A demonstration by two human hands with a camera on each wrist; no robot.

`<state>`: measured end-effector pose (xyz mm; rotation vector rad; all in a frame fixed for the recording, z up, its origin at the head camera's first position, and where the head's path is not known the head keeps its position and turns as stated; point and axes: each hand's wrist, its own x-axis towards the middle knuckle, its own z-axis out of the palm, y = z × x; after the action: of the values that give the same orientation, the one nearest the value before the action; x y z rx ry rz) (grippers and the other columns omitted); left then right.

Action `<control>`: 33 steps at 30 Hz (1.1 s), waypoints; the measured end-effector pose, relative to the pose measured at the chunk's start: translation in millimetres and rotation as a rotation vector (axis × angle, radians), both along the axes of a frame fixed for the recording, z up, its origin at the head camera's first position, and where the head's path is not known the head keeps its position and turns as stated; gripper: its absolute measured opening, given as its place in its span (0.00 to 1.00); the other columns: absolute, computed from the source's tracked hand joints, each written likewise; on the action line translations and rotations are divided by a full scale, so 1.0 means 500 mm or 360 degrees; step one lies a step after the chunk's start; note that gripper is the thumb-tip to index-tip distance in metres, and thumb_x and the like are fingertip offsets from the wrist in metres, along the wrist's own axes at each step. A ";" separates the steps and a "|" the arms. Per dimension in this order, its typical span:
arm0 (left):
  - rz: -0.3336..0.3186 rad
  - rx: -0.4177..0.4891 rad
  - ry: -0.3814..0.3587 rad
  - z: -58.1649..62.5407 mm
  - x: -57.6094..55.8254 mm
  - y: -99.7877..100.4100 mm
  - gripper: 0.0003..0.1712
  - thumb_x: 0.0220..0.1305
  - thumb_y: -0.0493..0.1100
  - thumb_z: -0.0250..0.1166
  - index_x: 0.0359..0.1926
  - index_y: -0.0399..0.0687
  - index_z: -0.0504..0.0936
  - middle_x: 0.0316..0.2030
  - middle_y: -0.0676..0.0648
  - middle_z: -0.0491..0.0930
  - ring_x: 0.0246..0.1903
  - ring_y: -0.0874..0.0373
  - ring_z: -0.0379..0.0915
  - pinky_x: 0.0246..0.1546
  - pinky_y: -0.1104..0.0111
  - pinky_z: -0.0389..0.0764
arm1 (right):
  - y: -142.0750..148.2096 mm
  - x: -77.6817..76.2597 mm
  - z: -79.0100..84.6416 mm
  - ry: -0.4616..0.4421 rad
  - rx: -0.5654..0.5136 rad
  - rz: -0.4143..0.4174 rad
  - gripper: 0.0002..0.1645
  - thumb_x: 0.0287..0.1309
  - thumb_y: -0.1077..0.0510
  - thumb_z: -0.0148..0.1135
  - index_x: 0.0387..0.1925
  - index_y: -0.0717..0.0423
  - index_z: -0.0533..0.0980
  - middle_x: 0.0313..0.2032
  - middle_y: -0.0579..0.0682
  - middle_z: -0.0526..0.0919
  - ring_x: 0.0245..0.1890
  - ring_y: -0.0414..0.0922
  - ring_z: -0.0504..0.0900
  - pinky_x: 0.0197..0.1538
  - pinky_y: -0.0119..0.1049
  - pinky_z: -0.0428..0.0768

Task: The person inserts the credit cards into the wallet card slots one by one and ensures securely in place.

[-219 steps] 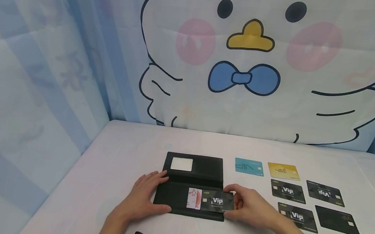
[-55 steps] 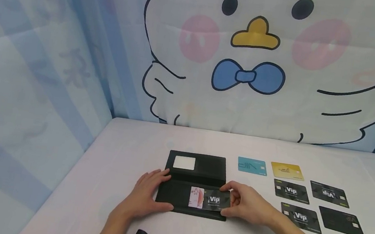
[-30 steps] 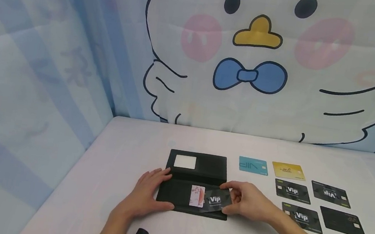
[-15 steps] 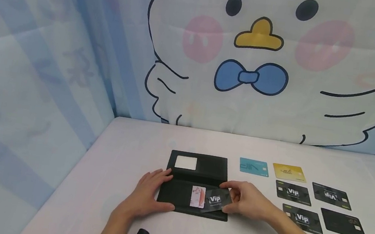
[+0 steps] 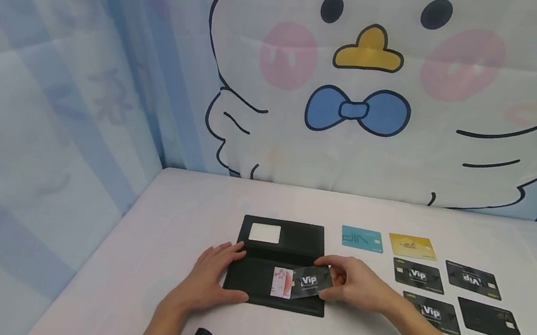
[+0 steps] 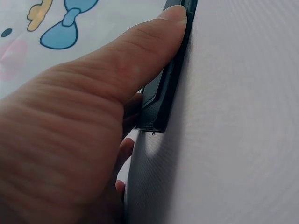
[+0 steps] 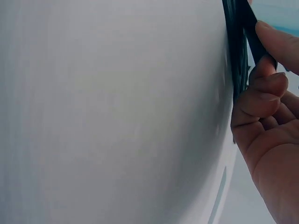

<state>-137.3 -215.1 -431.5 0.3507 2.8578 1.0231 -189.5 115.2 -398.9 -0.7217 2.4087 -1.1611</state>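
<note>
A black wallet (image 5: 249, 278) lies unfolded on the table, with a white rectangle (image 5: 265, 233) in its upper half. A pink-and-white patterned piece (image 5: 279, 282) shows on its lower half. My left hand (image 5: 210, 276) rests on the wallet's left side, fingers spread; in the left wrist view the thumb (image 6: 154, 42) presses on the wallet's edge. Over the lower right half, a black VIP card (image 5: 309, 281) sits tilted, right end raised. My right hand (image 5: 357, 284) pinches that end between thumb and fingers. In the right wrist view the card (image 7: 254, 39) stands at an angle from the wallet.
Right of the wallet lie a teal card (image 5: 362, 239), a gold card (image 5: 412, 246) and several black cards (image 5: 418, 275). My right forearm passes over part of one black card (image 5: 433, 312). A patterned curtain (image 5: 350, 167) hangs behind the white table (image 5: 146, 242).
Earlier the VIP card lay level, jutting past the wallet's right edge. My right hand has shifted it left and tilted it, right end up. The left hand has stayed in place.
</note>
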 end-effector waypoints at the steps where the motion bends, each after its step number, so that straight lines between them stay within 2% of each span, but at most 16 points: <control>1: 0.0000 0.0005 0.0001 -0.001 0.000 0.000 0.50 0.50 0.60 0.78 0.70 0.45 0.72 0.75 0.47 0.61 0.75 0.45 0.47 0.75 0.45 0.38 | 0.001 0.000 0.000 -0.0007 -0.0003 0.0017 0.34 0.51 0.61 0.76 0.59 0.65 0.75 0.25 0.45 0.70 0.25 0.42 0.69 0.28 0.32 0.65; 9: 0.0002 0.0019 0.0011 -0.001 0.000 0.003 0.49 0.50 0.60 0.79 0.70 0.46 0.72 0.75 0.48 0.61 0.76 0.46 0.47 0.75 0.46 0.38 | 0.002 0.004 0.004 -0.0108 -0.0004 0.0055 0.33 0.48 0.63 0.77 0.57 0.66 0.77 0.23 0.45 0.70 0.24 0.42 0.69 0.27 0.31 0.64; 21: -0.0007 -0.0002 0.0018 -0.004 0.000 0.002 0.49 0.50 0.59 0.79 0.70 0.45 0.72 0.75 0.47 0.61 0.75 0.46 0.47 0.75 0.46 0.38 | -0.016 0.008 -0.004 -0.0048 -0.0062 0.0007 0.35 0.48 0.64 0.76 0.60 0.65 0.75 0.23 0.45 0.70 0.23 0.42 0.68 0.26 0.32 0.64; 33: -0.0003 -0.0021 0.0017 -0.004 0.000 0.003 0.49 0.50 0.59 0.79 0.70 0.45 0.72 0.75 0.47 0.61 0.75 0.45 0.47 0.75 0.46 0.38 | -0.024 0.006 -0.007 -0.0013 -0.0012 -0.0011 0.34 0.51 0.65 0.75 0.61 0.63 0.75 0.26 0.47 0.69 0.26 0.44 0.69 0.29 0.34 0.64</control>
<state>-137.3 -213.7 -433.7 0.3594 2.8719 1.0046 -186.7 103.3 -402.2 -0.7102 2.4034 -1.1739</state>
